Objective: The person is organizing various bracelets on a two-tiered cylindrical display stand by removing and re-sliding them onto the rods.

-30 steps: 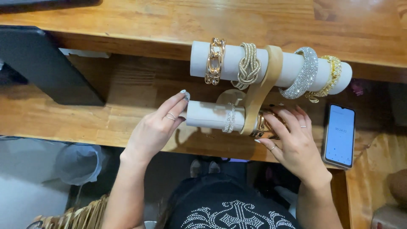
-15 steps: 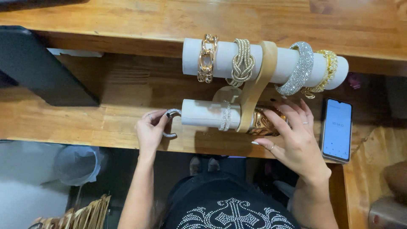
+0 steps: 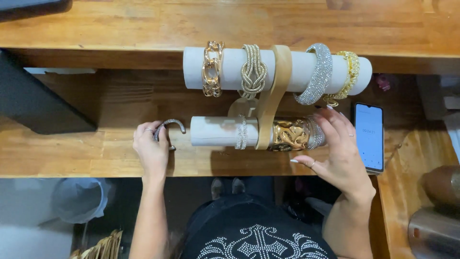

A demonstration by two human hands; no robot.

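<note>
A two-tier white bracelet display stand with a tan wooden upright stands on the wooden table. My left hand rests on the table left of the lower bar, holding a silver open cuff bracelet. My right hand cups the right end of the lower bar, fingers on a sparkly silver bangle beside a wide gold cuff. A thin crystal bracelet sits mid-bar. The upper bar carries a gold chain bracelet, a knot bracelet, a wide silver bangle and a gold bangle.
A smartphone with a lit screen lies right of the stand. A dark slanted panel sits at the left. A raised wooden shelf runs behind. A metal vessel is at the lower right; a bin is below the table edge.
My left hand has drawn the silver cuff off the left end of the lower bar and moved left onto the table. My right hand stays at the bar's right end.
</note>
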